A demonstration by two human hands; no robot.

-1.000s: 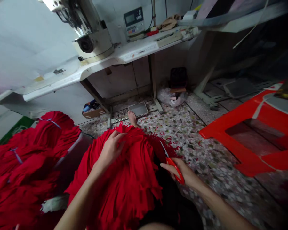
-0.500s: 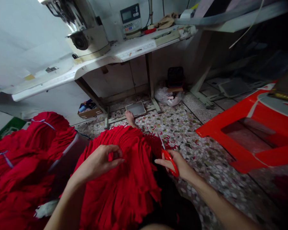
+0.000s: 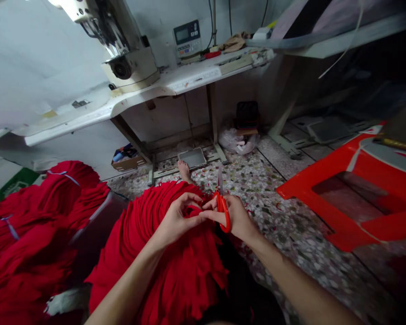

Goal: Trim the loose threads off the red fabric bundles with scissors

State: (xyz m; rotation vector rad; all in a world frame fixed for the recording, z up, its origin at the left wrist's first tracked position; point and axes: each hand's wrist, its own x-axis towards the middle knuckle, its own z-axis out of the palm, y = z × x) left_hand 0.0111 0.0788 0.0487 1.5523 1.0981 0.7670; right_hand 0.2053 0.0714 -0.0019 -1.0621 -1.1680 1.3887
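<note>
A thick pile of red fabric pieces (image 3: 186, 266) lies across my lap. Over its right side my left hand (image 3: 180, 219) pinches a fold of the red fabric between thumb and fingers. My right hand (image 3: 237, 219) meets it there, thumb and fingertips close to the left fingertips. Looped on the right hand is a pair of scissors (image 3: 224, 212) with orange-red handles, its blades pointing away from me towards the floor. Whether the right fingertips also grip the fabric is hard to make out.
To the left, bundles of red fabric (image 3: 37, 225) tied with pale strips fill a container. A sewing machine (image 3: 131, 63) stands on a white table (image 3: 189, 79) ahead. An orange-red plastic stool (image 3: 301, 180) is at the right. Red scraps lie on the speckled floor (image 3: 277, 239).
My left hand has moved right and pinched the fabric. My right hand, carrying the scissors, has come left to meet it, and the scissors now point more straight ahead.
</note>
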